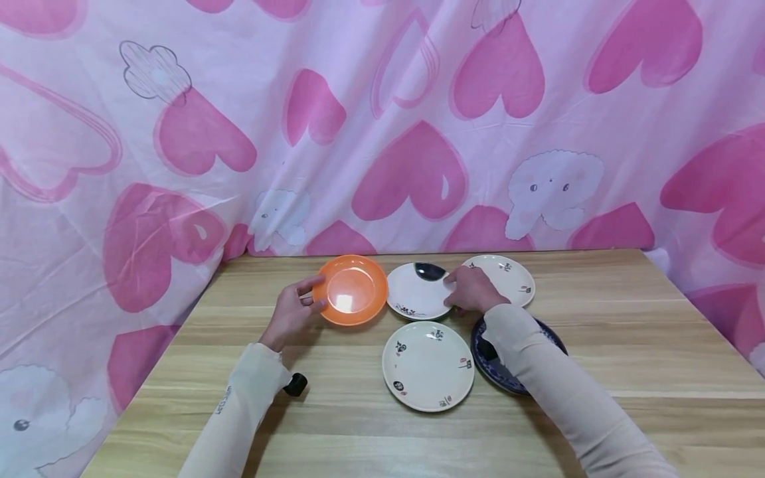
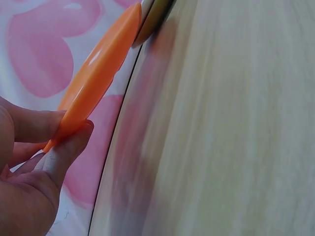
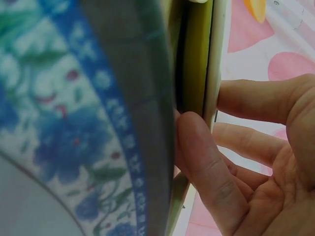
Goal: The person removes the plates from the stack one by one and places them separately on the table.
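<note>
My left hand pinches the left rim of an orange plate. In the left wrist view the orange plate is held edge-on between thumb and fingers, raised off the table. My right hand pinches the right rim of a white plate with a dark patch and small dark print. The right wrist view shows thumb and fingers on either side of that rim. The two plates are side by side, their rims touching or nearly so. A blue-patterned plate is under the right forearm and partly hidden.
A cream plate with small drawings lies in front of the white plate. Another cream plate lies behind my right hand. A small black object shows by the left sleeve. A pink heart-print cloth hangs behind the wooden table.
</note>
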Demonstrator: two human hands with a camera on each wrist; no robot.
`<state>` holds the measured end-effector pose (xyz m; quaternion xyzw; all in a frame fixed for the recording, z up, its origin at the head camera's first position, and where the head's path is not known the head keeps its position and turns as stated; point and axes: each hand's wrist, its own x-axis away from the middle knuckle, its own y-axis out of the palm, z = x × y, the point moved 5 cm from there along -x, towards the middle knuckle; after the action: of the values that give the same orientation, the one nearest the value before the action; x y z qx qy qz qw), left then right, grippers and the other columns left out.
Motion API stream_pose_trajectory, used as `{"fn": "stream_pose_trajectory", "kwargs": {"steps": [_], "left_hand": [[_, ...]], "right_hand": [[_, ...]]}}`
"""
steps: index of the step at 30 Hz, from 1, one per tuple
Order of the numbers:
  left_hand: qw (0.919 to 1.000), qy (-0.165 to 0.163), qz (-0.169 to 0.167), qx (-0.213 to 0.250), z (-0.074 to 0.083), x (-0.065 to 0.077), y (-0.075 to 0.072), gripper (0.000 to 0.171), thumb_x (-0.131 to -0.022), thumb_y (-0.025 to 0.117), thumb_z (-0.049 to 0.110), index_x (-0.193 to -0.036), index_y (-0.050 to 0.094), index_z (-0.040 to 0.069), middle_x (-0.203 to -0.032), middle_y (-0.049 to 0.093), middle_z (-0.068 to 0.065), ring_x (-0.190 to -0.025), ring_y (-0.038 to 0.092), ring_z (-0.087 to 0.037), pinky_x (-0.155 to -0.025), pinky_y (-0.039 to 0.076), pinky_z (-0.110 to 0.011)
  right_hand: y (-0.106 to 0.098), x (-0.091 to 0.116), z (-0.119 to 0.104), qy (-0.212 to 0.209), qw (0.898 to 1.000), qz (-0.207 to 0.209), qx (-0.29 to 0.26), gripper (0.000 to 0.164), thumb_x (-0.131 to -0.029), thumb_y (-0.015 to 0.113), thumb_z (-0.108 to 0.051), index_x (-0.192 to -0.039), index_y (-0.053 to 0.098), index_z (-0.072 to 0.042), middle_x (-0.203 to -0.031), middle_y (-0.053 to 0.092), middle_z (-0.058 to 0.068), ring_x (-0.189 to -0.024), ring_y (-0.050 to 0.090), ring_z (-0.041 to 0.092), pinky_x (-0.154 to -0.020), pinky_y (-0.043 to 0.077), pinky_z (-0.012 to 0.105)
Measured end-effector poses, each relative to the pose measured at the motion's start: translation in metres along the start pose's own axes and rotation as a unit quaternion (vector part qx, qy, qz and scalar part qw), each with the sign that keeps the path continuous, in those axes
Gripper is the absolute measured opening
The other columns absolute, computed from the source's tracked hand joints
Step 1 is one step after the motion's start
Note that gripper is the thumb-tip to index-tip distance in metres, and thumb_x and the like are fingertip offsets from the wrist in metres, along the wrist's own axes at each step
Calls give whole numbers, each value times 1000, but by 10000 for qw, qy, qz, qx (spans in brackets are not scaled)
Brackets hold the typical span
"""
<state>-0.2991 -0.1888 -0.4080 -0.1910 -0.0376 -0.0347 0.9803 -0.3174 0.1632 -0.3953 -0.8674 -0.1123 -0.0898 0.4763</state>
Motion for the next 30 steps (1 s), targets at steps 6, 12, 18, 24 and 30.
{"fn": "stream_pose_trajectory", "kwargs": {"steps": [6, 12, 18, 24, 30], "left_hand": [[9999, 95, 121, 31, -6, -2, -4, 56, -92, 62, -9, -146, 49, 1, -153, 46, -23, -130, 58, -37, -90, 57, -25], [9996, 76, 221, -152, -10, -5, -6, 54, -91, 62, -8, -144, 51, -1, -153, 47, -23, -129, 59, -37, -90, 57, -24], [9994, 14, 190, -292, -11, -7, -5, 53, -93, 62, -7, -144, 50, -1, -153, 45, -25, -128, 59, -39, -89, 58, -24], [9989, 4, 20, -471, -12, -8, -4, 55, -93, 64, -4, -146, 50, 2, -155, 44, -23, -124, 62, -35, -87, 58, -23], [9936, 213, -81, -1108, -9, -9, -5, 56, -93, 68, 3, -146, 50, 4, -153, 47, -22, -113, 65, -29, -84, 59, -23]], "right_hand": [[1, -1, 1, -105, 9999, 52, 28, 57, -86, 76, -12, -139, 57, 0, -134, 61, 25, -61, 70, 13, -62, 51, 22], [1, -2, 1, -151, 9998, 35, 99, 57, -87, 75, -12, -139, 57, -1, -133, 62, 24, -61, 69, 13, -62, 50, 22], [2, -1, 1, -120, 9999, 38, 56, 57, -87, 75, -13, -139, 57, -1, -133, 62, 24, -62, 69, 13, -62, 50, 22], [3, -1, 2, -50, 10000, 31, 57, 57, -87, 75, -14, -140, 57, -2, -131, 63, 23, -63, 69, 13, -61, 49, 22], [3, -2, 3, -56, 10000, 68, 35, 58, -87, 75, -14, -141, 56, -2, -134, 61, 23, -63, 70, 13, -62, 50, 23]]}}
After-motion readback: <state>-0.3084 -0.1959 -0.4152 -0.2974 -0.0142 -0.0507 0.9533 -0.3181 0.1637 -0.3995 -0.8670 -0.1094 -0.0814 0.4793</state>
